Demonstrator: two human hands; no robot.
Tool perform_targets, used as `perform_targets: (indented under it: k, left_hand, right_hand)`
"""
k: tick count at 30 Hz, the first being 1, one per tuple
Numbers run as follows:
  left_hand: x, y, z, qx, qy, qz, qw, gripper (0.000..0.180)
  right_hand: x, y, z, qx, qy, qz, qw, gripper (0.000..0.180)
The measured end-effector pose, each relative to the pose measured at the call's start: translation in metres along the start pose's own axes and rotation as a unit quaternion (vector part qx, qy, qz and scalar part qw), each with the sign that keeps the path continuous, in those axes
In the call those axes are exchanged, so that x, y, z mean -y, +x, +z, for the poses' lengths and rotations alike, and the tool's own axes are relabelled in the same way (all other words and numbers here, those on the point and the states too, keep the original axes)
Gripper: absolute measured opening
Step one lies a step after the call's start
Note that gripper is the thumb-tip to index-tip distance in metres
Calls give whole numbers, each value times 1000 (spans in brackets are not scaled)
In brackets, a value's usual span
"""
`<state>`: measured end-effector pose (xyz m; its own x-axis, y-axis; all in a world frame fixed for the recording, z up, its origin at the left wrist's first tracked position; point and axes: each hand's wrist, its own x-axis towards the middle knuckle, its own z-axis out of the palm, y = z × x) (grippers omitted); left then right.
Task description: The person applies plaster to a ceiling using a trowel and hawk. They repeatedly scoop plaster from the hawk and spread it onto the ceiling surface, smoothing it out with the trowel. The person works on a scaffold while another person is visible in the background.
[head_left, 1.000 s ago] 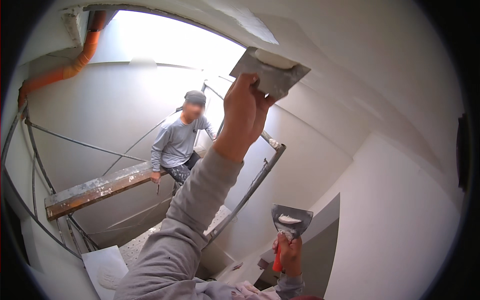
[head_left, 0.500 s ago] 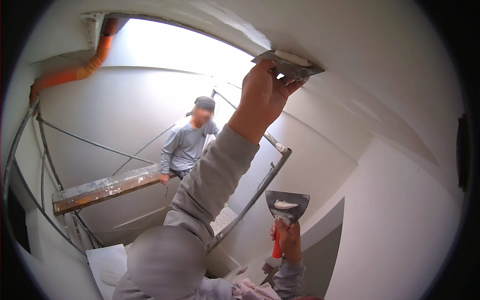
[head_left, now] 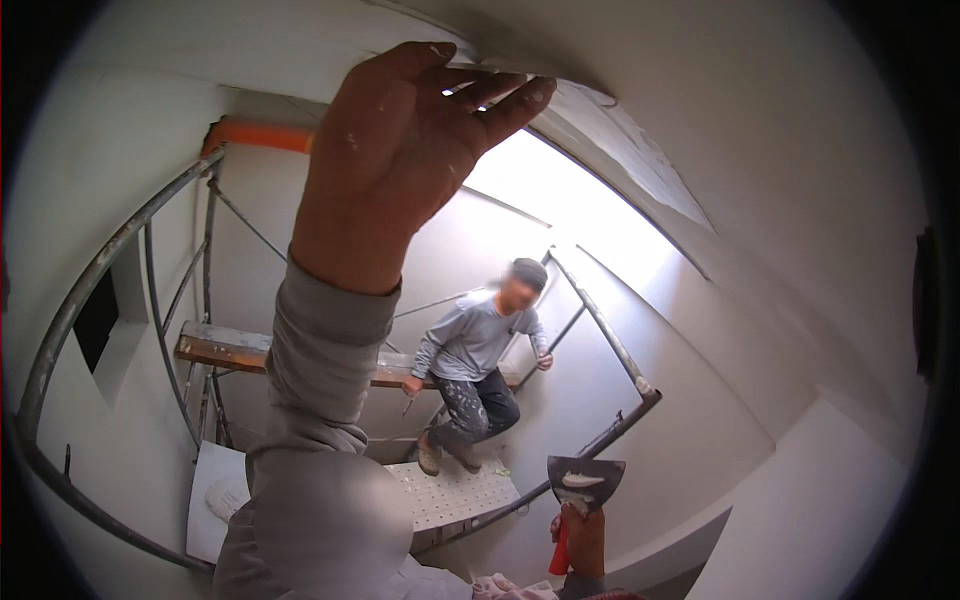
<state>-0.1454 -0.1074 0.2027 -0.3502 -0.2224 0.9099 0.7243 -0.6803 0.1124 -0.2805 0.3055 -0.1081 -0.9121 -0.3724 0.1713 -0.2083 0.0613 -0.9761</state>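
My left hand point(head_left: 390, 160) is raised high against the sloping ceiling point(head_left: 740, 130), palm towards me. Thumb and fingers are closed on a thin flat spreader blade point(head_left: 500, 67), seen almost edge-on against the surface, so much of it is hidden. Lower down on the right, my right hand point(head_left: 585, 535) grips the red handle point(head_left: 559, 553) of a wide putty knife point(head_left: 587, 484). Its dark blade points upwards and carries a smear of white putty. A pale, uneven patch point(head_left: 640, 150) lies on the ceiling beside my left hand.
A person point(head_left: 475, 335) in a grey shirt sits on a plank point(head_left: 225, 348), across metal scaffold tubes point(head_left: 90, 290). Below are a perforated platform point(head_left: 450, 495) and a white board point(head_left: 205, 500) bearing putty. An orange pipe point(head_left: 265, 135) runs behind my wrist, near a bright opening point(head_left: 570, 185).
My left hand and the blade have moved left and up in view, the blade turning edge-on. My right hand with the putty knife appears lower. The whole view has shifted, showing more of the platform.
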Motion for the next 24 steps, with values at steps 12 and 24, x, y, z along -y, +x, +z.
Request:
perform_targets:
  k: [12, 24]
  left_hand:
    - [-89, -77, 37, -136, 253, 222, 932, 39]
    - [237, -233, -27, 278, 275, 47, 919, 66]
  right_hand:
    - [-6, -1, -9, -11, 101, 68, 992, 30]
    - [-26, -27, -15, -46, 194, -218, 955, 35]
